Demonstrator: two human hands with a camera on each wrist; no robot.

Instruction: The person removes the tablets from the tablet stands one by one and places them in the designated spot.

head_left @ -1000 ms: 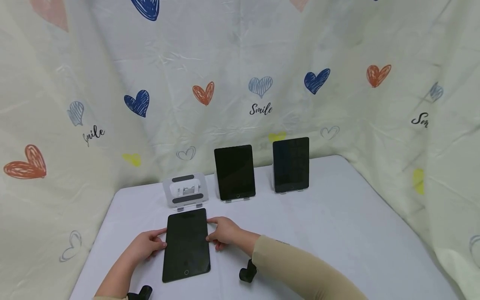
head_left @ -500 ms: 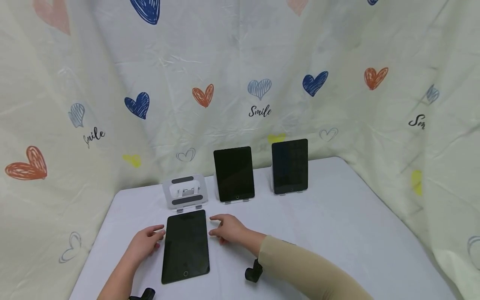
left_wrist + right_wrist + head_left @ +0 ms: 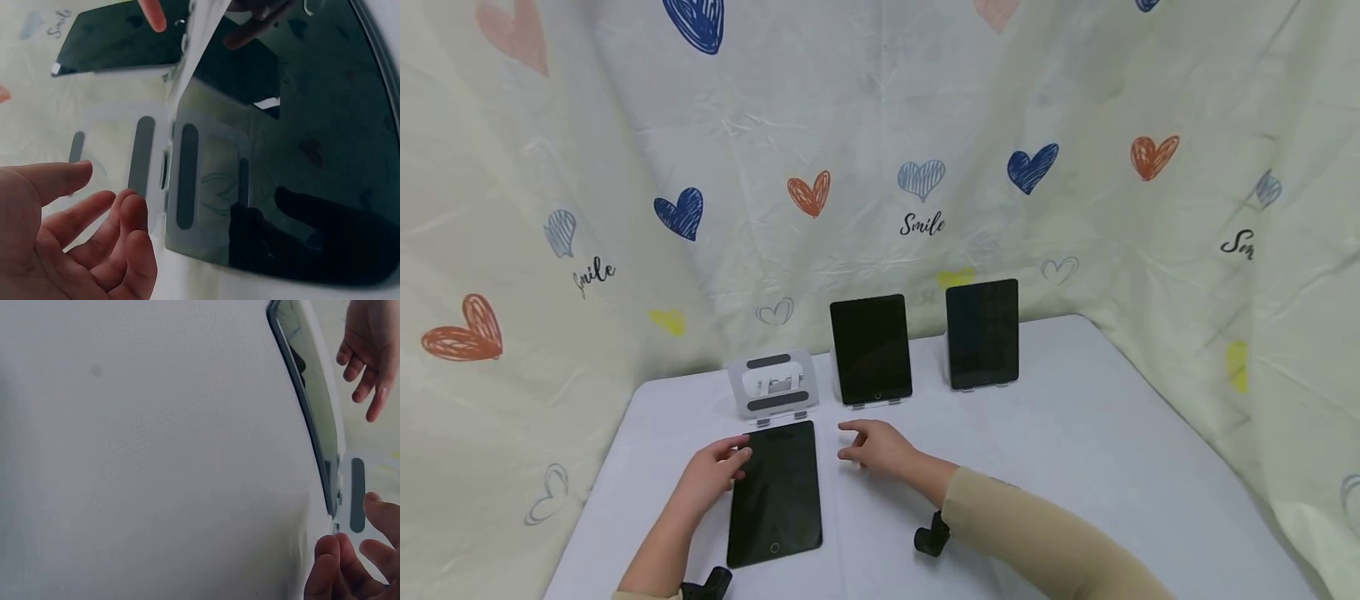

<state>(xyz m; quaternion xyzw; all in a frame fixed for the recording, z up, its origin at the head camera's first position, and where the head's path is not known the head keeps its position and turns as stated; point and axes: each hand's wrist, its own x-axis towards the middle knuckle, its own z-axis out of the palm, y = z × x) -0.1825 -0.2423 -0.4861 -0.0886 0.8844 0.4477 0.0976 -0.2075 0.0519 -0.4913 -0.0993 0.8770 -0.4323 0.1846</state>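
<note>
A black tablet [image 3: 778,500] lies flat on the white table, screen up, its round button toward the near edge. My left hand [image 3: 711,473] hovers at its upper left side, fingers relaxed and holding nothing. In the left wrist view, the glossy screen [image 3: 300,156] mirrors that hand and a tablet stand. To the right of the tablet, apart from it, my right hand [image 3: 880,450] floats with loosely bent fingers and nothing in them. Just behind the tablet stands a light grey tablet stand [image 3: 808,367] with two dark pads and a cut-out middle.
Two more black tablets, a middle one [image 3: 871,350] and a right one [image 3: 982,335], lean upright on stands along the back of the table [image 3: 1075,450]. A pale curtain [image 3: 880,100] with hearts hangs behind. Each wrist carries a small black device.
Both hands have let go of the flat tablet's sides. The right hand has drawn away to the right; the left hand has risen and shifted toward its upper left corner.
</note>
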